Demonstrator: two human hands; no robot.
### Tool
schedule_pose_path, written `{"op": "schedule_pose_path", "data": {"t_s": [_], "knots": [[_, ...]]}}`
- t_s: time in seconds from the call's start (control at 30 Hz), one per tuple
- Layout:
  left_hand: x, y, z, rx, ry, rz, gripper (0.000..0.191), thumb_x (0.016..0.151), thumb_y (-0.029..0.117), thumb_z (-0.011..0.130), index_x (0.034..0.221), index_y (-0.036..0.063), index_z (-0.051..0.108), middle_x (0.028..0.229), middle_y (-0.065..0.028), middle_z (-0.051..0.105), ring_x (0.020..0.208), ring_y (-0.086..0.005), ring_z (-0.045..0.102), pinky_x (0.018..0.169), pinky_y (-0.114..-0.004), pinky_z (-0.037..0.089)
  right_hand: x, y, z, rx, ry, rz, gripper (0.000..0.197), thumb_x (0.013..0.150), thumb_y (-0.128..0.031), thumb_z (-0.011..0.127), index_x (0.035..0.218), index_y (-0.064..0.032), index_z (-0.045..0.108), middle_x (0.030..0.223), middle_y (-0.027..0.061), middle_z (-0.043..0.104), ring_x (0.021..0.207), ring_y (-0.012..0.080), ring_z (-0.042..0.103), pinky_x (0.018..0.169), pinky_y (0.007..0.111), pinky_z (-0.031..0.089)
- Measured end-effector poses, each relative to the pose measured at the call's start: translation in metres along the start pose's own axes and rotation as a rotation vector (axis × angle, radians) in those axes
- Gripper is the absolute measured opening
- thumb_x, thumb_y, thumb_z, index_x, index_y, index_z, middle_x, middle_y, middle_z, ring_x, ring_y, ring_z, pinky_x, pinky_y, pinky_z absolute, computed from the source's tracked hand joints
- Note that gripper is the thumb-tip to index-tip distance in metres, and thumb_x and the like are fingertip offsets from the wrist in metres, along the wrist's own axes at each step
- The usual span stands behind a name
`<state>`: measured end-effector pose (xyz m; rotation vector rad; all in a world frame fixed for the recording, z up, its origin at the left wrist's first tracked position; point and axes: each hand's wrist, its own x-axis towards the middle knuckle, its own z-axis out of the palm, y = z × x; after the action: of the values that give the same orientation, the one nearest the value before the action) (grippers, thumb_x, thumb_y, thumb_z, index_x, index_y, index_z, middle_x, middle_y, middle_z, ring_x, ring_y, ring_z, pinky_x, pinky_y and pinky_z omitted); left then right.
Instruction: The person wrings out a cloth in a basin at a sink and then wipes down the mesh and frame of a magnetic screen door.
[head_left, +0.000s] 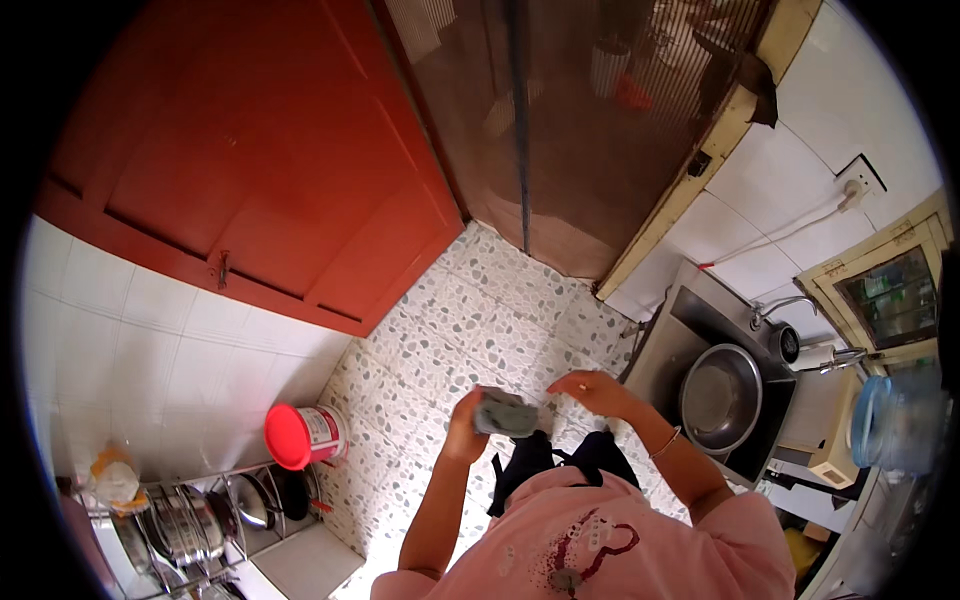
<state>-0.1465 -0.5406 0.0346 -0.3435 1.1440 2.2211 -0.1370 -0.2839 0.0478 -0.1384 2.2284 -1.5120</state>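
My left hand (466, 429) grips a grey folded cloth (507, 414) in front of my body, above the tiled floor. The cloth looks bunched up, and part of the hand's fingers is hidden behind it. My right hand (594, 393) hovers to the right of the cloth, apart from it. Its fingers are loosely bent and I see nothing held in them. Farther right, a round metal basin (721, 399) rests in a steel sink (660, 352).
A red door (255, 150) stands at the left, beside a mesh door curtain (577, 150). Against the left wall are a red-lidded bucket (289, 437) and a wire rack (241, 517) holding metal pots. A faucet (780, 306) and a blue-topped water bottle (874, 420) are on the right.
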Motion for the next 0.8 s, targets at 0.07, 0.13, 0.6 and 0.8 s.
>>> {"op": "schedule_pose_path", "data": {"t_s": [0.07,0.13,0.6,0.8], "knots": [[0.008,0.021,-0.050,0.584,0.224,0.181,0.027,0.091,0.028,0.051,0.091,0.0048,0.063,0.085,-0.0089,0.064,0.083,-0.0210,0.060,0.076,-0.034,0.046,0.026,-0.008,0.006,0.051,0.017,0.044,0.034,0.094,-0.032,0.043,0.101,-0.0074,0.066,0.095,0.0098,0.066,0.088,0.0216,0.061,0.080,0.030,0.046],[0.023,0.021,-0.112,1.440,0.401,0.585,0.026,0.090,0.026,0.054,0.083,0.0039,0.066,0.075,-0.0117,0.063,0.071,-0.0219,0.060,0.061,-0.038,0.046,0.042,-0.013,0.007,0.005,-0.005,0.125,0.034,0.094,-0.032,0.043,0.101,-0.0072,0.066,0.095,0.0087,0.066,0.088,0.0204,0.061,0.080,0.030,0.046],[0.139,0.131,-0.025,0.601,-0.101,0.283,0.044,0.086,0.003,0.050,0.129,0.0003,0.042,0.120,-0.0067,0.052,0.108,-0.0138,0.049,0.094,-0.027,0.038,0.154,-0.043,0.001,0.618,-0.016,0.141,0.037,0.092,-0.025,0.053,0.123,-0.0043,0.049,0.110,0.0104,0.056,0.098,0.0162,0.056,0.086,0.029,0.045],[0.206,0.191,0.058,1.075,-0.134,0.376,0.024,0.091,0.023,0.050,0.090,-0.0006,0.049,0.073,-0.0214,0.055,0.066,-0.0332,0.056,0.060,-0.037,0.042,0.209,-0.106,-0.063,0.203,0.234,-0.148,0.053,0.088,-0.018,0.058,0.132,-0.0026,0.033,0.118,0.0134,0.048,0.106,0.0163,0.047,0.091,0.027,0.038]]}}
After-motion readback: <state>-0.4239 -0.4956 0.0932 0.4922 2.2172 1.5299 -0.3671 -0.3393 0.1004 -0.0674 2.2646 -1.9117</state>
